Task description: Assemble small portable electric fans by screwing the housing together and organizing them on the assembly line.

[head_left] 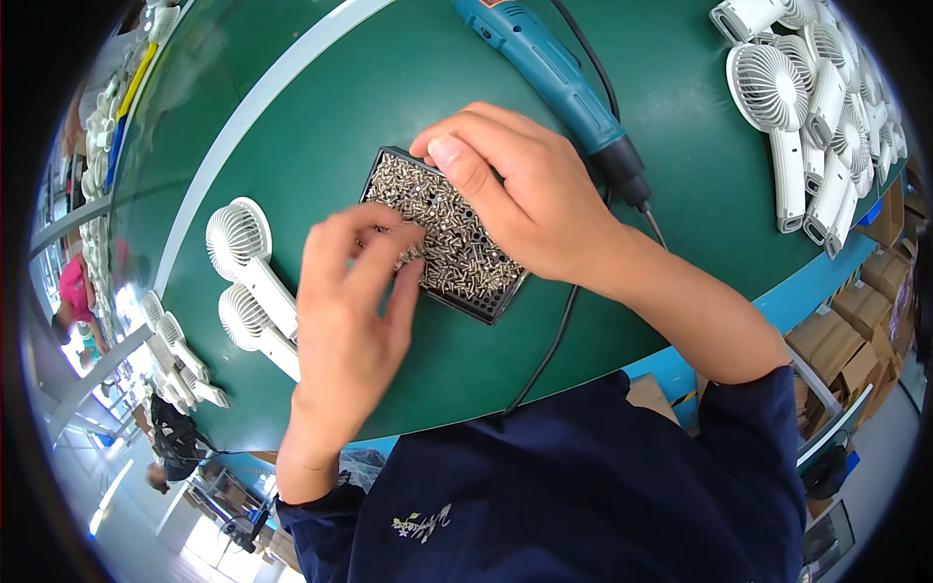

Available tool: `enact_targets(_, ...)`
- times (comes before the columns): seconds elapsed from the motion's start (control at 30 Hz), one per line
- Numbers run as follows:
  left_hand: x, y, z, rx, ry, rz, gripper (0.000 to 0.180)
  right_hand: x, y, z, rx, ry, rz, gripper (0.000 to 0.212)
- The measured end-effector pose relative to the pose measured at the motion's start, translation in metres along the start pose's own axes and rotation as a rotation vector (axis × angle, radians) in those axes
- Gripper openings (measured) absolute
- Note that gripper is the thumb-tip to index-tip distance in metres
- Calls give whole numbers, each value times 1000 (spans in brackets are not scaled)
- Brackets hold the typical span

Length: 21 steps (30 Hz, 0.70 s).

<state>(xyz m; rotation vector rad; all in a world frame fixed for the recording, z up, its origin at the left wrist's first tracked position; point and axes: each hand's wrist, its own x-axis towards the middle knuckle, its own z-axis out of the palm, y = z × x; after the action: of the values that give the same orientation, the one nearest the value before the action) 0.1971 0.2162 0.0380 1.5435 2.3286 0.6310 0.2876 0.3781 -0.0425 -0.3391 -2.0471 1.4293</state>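
A black rectangular tray [493, 313] full of small silvery screws [449, 233] lies tilted on the green table in front of me. My left hand [355, 282] is over its left side, with curled, slightly blurred fingers dipped among the screws; a few screws show between thumb and fingertips. From the right, my right hand [520, 185] grips the tray along its upper right edge, the thumb bent near the far corner. Its lower fingers are hidden behind the hand. Just beyond this hand lies a teal electric screwdriver [554, 73], its black nose and bit pointing toward my right forearm.
Two white handheld fan parts [255, 257] lie left of my left hand. More white fan pieces [777, 97] are heaped at the far right. A black cord [556, 340] runs across the green table [321, 117]. Cardboard boxes [836, 340] stand beyond the right edge.
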Motion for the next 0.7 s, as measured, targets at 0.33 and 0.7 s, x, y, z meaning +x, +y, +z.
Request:
enact_targets(0.33,14,11,10,-27,-4,-83,46,2,-4,1,31,-32,34,27)
enact_targets(0.7,-13,19,8,-20,-79,155,38,1,-5,-8,-37,-130,35,28)
